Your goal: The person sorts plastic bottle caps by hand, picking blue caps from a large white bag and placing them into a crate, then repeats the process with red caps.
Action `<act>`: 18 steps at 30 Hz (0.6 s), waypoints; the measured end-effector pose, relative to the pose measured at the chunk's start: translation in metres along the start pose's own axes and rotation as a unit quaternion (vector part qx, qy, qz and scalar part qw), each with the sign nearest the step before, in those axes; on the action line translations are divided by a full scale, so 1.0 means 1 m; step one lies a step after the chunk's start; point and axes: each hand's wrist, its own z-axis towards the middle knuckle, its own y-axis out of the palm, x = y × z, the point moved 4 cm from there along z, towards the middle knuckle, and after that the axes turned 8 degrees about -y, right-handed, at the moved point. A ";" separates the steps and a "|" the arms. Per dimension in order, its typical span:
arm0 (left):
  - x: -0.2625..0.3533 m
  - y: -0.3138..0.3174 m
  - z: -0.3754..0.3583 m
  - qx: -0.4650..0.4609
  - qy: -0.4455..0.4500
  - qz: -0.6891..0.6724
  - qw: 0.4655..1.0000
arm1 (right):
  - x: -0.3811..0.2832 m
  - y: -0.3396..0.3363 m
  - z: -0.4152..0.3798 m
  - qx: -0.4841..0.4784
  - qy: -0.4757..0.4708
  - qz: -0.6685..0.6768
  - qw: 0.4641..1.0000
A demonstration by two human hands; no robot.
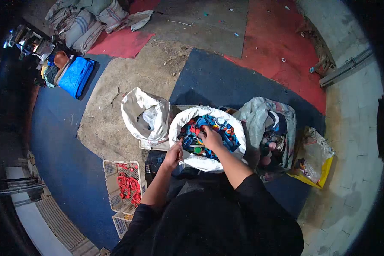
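Note:
A white woven sack (pixel 185 115) with its rim rolled down stands in front of me, filled with small plastic caps (pixel 197 149) in blue, red, green and white. My right hand (pixel 211 138) reaches into it from the right, fingers bent over the caps in the middle; what is between them is hard to make out. At the sack's left inner edge is my left hand (pixel 173 156), its fingers partly stretched and pointing up beside the caps. I see nothing held in it.
Left of the sack stands another white sack (pixel 130 106) with pale pieces inside. A grey-green sack (pixel 252 115) of mixed items and a yellow-edged bag (pixel 324 173) are on the right. Red pieces fill a plastic crate (pixel 110 169). A blue folded tarp (pixel 77 77) lies farther off.

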 end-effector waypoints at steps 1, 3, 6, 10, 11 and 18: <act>-0.001 0.000 -0.001 0.008 -0.001 0.003 1.000 | -0.001 -0.002 0.002 -0.023 0.030 -0.010 0.999; -0.002 0.000 -0.008 0.035 0.000 0.010 0.999 | -0.003 -0.002 0.011 -0.027 0.048 -0.032 0.998; -0.003 0.003 -0.030 0.067 0.003 0.025 0.997 | -0.005 0.001 0.016 -0.021 0.028 -0.057 0.998; -0.010 -0.002 -0.065 0.034 0.030 0.025 0.999 | -0.013 -0.007 0.014 -0.049 -0.024 -0.096 0.994; -0.013 -0.004 -0.075 0.060 0.015 0.010 0.998 | -0.013 -0.009 0.011 -0.044 -0.043 -0.091 0.994; -0.042 -0.039 -0.110 0.070 0.020 -0.021 0.997 | -0.016 -0.012 0.007 -0.115 -0.050 -0.135 0.983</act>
